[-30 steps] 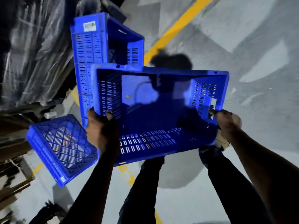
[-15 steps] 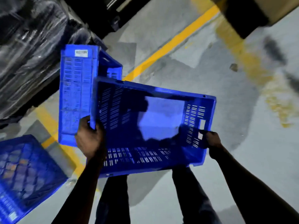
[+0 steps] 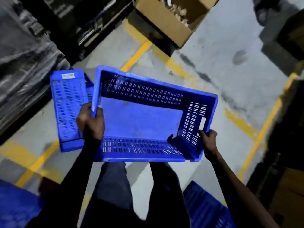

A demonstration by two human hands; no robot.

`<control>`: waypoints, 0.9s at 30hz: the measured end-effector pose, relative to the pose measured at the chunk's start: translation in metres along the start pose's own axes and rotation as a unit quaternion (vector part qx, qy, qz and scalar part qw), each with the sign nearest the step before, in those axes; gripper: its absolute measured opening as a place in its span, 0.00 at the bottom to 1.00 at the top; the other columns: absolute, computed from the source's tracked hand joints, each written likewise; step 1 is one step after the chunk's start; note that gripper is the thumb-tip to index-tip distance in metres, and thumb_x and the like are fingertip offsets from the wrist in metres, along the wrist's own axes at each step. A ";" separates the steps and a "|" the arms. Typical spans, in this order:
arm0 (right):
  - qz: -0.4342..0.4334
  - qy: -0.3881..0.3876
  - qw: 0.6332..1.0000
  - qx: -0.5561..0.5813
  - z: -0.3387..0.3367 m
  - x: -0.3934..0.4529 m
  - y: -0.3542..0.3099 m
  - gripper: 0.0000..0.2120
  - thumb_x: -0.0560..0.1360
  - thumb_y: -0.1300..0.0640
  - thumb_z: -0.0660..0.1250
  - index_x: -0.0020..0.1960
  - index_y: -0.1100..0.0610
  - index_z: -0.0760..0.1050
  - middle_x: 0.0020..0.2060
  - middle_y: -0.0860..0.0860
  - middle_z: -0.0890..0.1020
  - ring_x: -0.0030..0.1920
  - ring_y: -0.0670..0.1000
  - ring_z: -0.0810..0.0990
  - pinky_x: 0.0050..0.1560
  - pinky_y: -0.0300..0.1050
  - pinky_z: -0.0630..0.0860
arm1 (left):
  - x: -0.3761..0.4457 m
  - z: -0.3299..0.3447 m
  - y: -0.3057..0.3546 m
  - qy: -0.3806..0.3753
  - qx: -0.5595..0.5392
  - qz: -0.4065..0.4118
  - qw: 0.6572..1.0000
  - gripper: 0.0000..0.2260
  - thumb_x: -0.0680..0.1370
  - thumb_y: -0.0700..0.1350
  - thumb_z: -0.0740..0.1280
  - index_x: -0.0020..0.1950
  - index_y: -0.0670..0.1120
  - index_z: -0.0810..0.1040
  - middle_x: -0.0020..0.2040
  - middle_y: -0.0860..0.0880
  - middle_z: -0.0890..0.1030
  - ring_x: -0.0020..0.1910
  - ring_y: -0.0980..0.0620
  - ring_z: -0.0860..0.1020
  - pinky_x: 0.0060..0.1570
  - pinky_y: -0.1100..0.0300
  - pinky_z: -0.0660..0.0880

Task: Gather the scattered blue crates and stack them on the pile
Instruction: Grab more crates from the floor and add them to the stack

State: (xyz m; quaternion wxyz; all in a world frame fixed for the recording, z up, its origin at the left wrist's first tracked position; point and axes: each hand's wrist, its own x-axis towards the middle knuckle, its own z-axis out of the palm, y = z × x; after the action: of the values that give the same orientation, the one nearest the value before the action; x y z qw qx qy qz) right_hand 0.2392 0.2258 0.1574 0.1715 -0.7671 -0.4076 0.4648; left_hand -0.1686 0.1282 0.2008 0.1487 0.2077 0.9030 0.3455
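I hold a big blue slotted crate (image 3: 141,119) in front of me, its open side up and slightly tilted. My left hand (image 3: 90,120) grips its left rim. My right hand (image 3: 208,140) grips the handle slot in its right end wall. Just left of it a second blue crate (image 3: 68,109) with a white label stands on its side on the floor. Parts of two more blue crates show at the bottom left (image 3: 14,206) and bottom right (image 3: 205,206).
Plastic-wrapped goods (image 3: 21,63) rise on the left. An open cardboard box (image 3: 171,17) sits ahead at the top. Dark shelving or pallets (image 3: 286,145) stand at the right. Yellow lines (image 3: 136,56) cross the grey concrete floor. My legs show below the crate.
The view has swung forward and right; the held crate has levelled so its floor faces up. The crate on the floor has slid toward the left and the cardboard box has come into view.
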 end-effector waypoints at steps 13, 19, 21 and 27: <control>-0.087 0.221 0.967 0.095 -0.098 -0.221 0.098 0.09 0.81 0.62 0.61 0.57 0.57 0.60 0.49 0.55 0.69 0.46 0.51 0.71 0.48 0.37 0.69 | -0.118 -0.126 0.031 -0.064 -0.021 0.144 0.987 0.15 0.81 0.52 0.62 0.58 0.41 0.74 0.52 0.33 0.79 0.52 0.32 0.76 0.47 0.46 0.70; -0.045 0.340 0.925 0.163 -0.150 -0.303 0.161 0.15 0.74 0.51 0.60 0.57 0.58 0.63 0.50 0.56 0.71 0.49 0.52 0.71 0.53 0.48 0.68 | -0.187 -0.134 0.073 -0.127 -0.023 0.227 0.965 0.15 0.81 0.50 0.62 0.59 0.40 0.75 0.53 0.32 0.79 0.53 0.31 0.76 0.48 0.45 0.71; -0.030 0.389 0.903 0.181 -0.160 -0.325 0.182 0.20 0.73 0.50 0.60 0.58 0.63 0.66 0.51 0.56 0.71 0.50 0.52 0.70 0.52 0.46 0.66 | -0.210 -0.131 0.085 -0.146 -0.043 0.252 0.956 0.14 0.80 0.50 0.63 0.58 0.40 0.75 0.52 0.34 0.80 0.52 0.33 0.77 0.46 0.47 0.70; 0.044 0.500 0.835 0.225 -0.174 -0.388 0.221 0.12 0.75 0.48 0.61 0.55 0.52 0.64 0.53 0.63 0.76 0.50 0.59 0.76 0.54 0.55 0.72 | -0.257 -0.105 0.123 -0.233 -0.078 0.324 0.914 0.14 0.80 0.51 0.64 0.56 0.40 0.76 0.50 0.36 0.81 0.48 0.35 0.77 0.44 0.51 0.69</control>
State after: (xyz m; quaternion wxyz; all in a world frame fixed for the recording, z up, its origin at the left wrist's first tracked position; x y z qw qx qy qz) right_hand 0.3994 -0.1933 0.3262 0.4990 -0.8525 -0.1163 0.1035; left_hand 0.0450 0.0293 0.3924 0.2503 0.5512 0.6960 0.3861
